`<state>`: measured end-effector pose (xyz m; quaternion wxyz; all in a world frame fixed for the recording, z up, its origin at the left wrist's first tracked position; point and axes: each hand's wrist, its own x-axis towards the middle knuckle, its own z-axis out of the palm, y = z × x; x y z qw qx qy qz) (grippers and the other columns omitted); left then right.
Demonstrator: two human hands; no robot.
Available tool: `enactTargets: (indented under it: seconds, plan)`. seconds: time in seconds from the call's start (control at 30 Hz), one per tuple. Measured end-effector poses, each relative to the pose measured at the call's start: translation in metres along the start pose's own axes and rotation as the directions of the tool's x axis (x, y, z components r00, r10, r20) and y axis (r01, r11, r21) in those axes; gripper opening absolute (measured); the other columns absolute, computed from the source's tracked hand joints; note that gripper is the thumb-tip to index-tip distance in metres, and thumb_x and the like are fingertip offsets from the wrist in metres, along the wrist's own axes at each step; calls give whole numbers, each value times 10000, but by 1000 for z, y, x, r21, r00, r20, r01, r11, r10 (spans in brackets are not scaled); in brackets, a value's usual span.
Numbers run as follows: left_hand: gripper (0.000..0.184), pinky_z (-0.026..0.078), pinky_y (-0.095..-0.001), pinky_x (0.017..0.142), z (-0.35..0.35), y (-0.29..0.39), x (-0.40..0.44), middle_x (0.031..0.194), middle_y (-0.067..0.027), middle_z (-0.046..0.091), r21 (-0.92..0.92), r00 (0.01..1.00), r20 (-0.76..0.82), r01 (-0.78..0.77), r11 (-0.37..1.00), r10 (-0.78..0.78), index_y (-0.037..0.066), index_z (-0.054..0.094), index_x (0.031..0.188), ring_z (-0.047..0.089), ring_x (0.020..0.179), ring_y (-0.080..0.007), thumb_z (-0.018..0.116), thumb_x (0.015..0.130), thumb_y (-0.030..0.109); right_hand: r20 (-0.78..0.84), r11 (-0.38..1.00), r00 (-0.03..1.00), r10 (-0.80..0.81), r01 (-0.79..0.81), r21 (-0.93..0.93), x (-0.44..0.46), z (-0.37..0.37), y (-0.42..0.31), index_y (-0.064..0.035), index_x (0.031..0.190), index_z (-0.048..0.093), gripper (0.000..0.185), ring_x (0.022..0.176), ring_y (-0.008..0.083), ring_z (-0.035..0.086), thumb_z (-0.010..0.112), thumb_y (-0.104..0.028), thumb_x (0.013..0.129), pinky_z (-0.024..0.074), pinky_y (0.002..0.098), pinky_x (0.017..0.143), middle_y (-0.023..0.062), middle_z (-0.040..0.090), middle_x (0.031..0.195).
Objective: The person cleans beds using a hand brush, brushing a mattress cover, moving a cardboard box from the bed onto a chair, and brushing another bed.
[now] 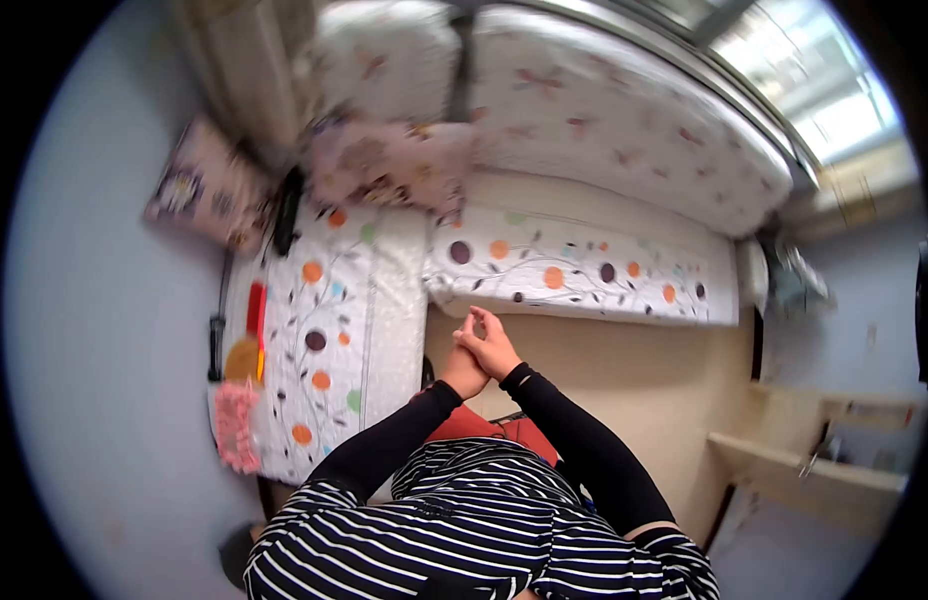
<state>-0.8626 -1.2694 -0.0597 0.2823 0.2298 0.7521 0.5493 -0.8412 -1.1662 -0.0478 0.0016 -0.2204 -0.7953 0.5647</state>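
Note:
My left hand (465,373) and my right hand (497,352) are joined in front of my body, above the beige floor. Their fingers are pressed together, with the right hand's fingers lying across the left hand's. Between them I can see no object, though the palms are hidden. Black sleeves (574,445) cover both forearms down to the wrists. Behind the hands is the front edge of a seat with a white cover (584,285) patterned with orange and dark circles.
A matching covered seat (359,330) runs along my left. On its left end lie a red object (256,308), a round tan object (243,360) and a pink frilled item (236,425). Floral cushions (394,165) rest at the corner. A shelf (804,460) juts out at right.

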Motion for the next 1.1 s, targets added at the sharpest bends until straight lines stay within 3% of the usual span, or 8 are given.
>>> enactTargets:
  seconds: [0.07, 0.23, 0.33, 0.43, 0.5, 0.63, 0.93, 1.1]
  plan:
    - [892, 429, -384, 932, 42, 22, 3, 1183, -252, 537, 70, 979, -7, -202, 977, 203, -33, 135, 1440, 557, 1080, -355, 684, 754, 125, -7, 957, 984, 179, -173, 233, -24, -51, 4, 46, 1363, 356, 815, 1170, 319, 502, 715, -391, 775, 447, 375, 947, 253, 429, 1327]
    - [952, 400, -344, 988, 175, 106, 18, 1368, -212, 402, -69, 928, 243, -272, 960, 281, 16, 92, 1472, 464, 1221, -275, 691, 732, 12, -205, 853, 974, 95, 27, 522, -77, -177, 66, 53, 1358, 362, 802, 1205, 302, 478, 707, -382, 780, 379, 357, 1008, 249, 492, 1281]
    - [896, 337, -358, 1058, 273, 139, 23, 1473, -172, 281, -464, 886, 381, -65, 883, 265, 43, 132, 1477, 351, 1324, -262, 641, 744, -33, -194, 723, 974, 114, 52, 689, -141, -284, 72, 32, 1378, 352, 760, 1210, 239, 469, 686, -335, 803, 396, 325, 977, 209, 477, 1311]
    - [799, 345, -362, 1048, 350, 188, 22, 1466, -110, 307, -510, 822, 544, 162, 845, 171, 106, 175, 1477, 354, 1325, -239, 580, 793, 35, -380, 545, 893, 241, 199, 815, -203, -370, 89, 13, 1370, 369, 676, 1225, 194, 444, 645, -301, 840, 390, 294, 966, 165, 465, 1329]
    - [728, 341, -391, 1039, 392, 235, 11, 1457, -84, 332, -541, 814, 569, 266, 798, 115, 114, 234, 1462, 389, 1292, -233, 562, 813, 136, -579, 605, 811, 89, 418, 678, -233, -410, 132, -9, 1358, 384, 581, 1272, 187, 402, 568, -291, 885, 327, 324, 1027, 122, 426, 1378]
    - [656, 334, -403, 1038, 459, 293, 28, 1442, -87, 367, -553, 763, 630, 309, 774, 144, 106, 303, 1437, 415, 1275, -240, 540, 843, 251, -676, 311, 696, 242, 604, 734, -306, -515, 138, -25, 1375, 360, 549, 1320, 228, 366, 496, -282, 909, 262, 374, 1085, 113, 369, 1439]
    - [749, 297, -405, 1061, 671, 369, 115, 1469, -131, 342, -561, 644, 699, 224, 797, 312, 69, 269, 1451, 366, 1325, -268, 571, 797, 276, -903, 509, 316, 293, 748, 427, -404, -728, 195, -18, 1372, 338, 570, 1324, 272, 360, 473, -280, 884, 253, 394, 1102, 152, 375, 1431]
    - [774, 251, -434, 1088, 831, 452, 147, 1505, -137, 283, -473, 361, 862, 325, 819, 355, 70, 248, 1464, 300, 1366, -291, 585, 800, 280, -939, 618, 111, 326, 726, 301, -450, -846, 210, -47, 1365, 345, 609, 1338, 289, 335, 516, -345, 863, 234, 421, 1119, 157, 359, 1436]
